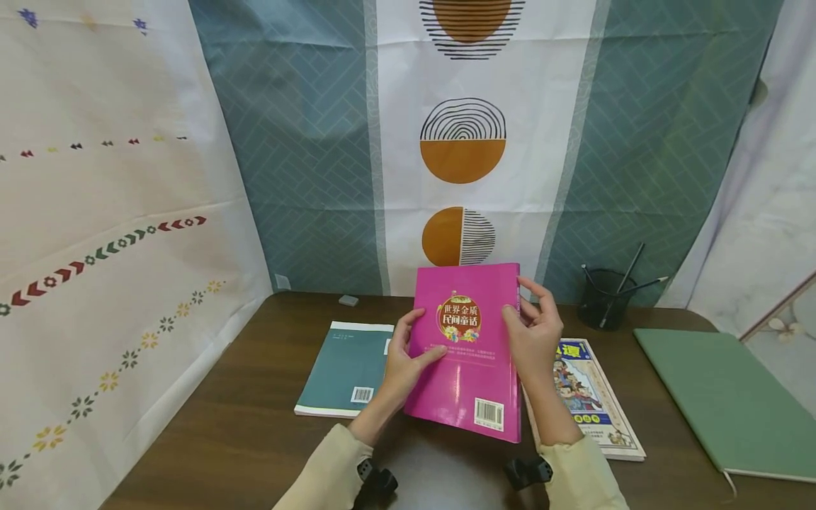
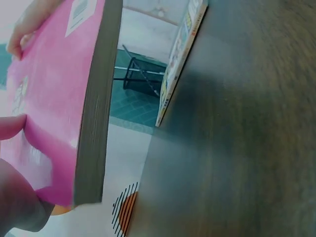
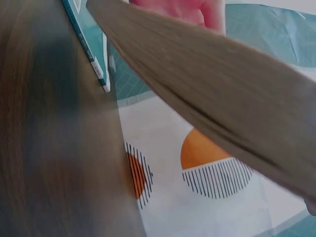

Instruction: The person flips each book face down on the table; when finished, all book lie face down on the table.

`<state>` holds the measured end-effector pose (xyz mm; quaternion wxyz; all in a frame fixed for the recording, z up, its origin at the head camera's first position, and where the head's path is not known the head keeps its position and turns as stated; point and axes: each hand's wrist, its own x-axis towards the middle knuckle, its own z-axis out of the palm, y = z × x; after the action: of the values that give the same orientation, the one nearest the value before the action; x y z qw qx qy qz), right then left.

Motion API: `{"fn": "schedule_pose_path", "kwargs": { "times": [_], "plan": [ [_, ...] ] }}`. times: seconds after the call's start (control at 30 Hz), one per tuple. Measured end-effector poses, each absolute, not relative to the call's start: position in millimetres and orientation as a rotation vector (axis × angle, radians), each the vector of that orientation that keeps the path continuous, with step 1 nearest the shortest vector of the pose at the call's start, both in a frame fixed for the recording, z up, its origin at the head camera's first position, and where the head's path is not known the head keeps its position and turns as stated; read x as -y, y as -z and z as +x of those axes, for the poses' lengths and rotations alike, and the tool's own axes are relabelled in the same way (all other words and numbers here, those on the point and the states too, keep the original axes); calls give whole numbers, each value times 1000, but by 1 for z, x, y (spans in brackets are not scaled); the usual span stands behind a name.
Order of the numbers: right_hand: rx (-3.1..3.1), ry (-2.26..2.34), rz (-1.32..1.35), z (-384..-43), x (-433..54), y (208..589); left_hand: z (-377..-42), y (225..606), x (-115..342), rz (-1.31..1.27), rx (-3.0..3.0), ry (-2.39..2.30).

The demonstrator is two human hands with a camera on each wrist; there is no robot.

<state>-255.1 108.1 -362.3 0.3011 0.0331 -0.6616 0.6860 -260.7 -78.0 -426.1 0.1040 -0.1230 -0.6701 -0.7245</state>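
Above the tabletop (image 1: 236,418), at three o'clock from the teal book (image 1: 338,358), left grip (image 1: 399,365) and right grip (image 1: 537,329) pinch the magenta folktale book (image 1: 462,379) by opposite edges, seemingly to balance its weight.

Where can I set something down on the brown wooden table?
Left of the teal rectangular book, toward the table's left edge; narrowly, between the colourful illustrated book and the flat green book. Crowded: the back right, around the black mesh cup.
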Motion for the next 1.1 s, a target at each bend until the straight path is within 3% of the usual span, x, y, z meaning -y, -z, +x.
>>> {"fn": "schedule_pose_path", "kwargs": {
  "times": [0.87,1.1],
  "plan": [
    [2119,-1864,199,-269,-118,376,-260,424,79,-89,1915,2032],
    [2177,-1771,128,-274,-120,383,-261,425,76,-63,1940,2022]
  ]
}}
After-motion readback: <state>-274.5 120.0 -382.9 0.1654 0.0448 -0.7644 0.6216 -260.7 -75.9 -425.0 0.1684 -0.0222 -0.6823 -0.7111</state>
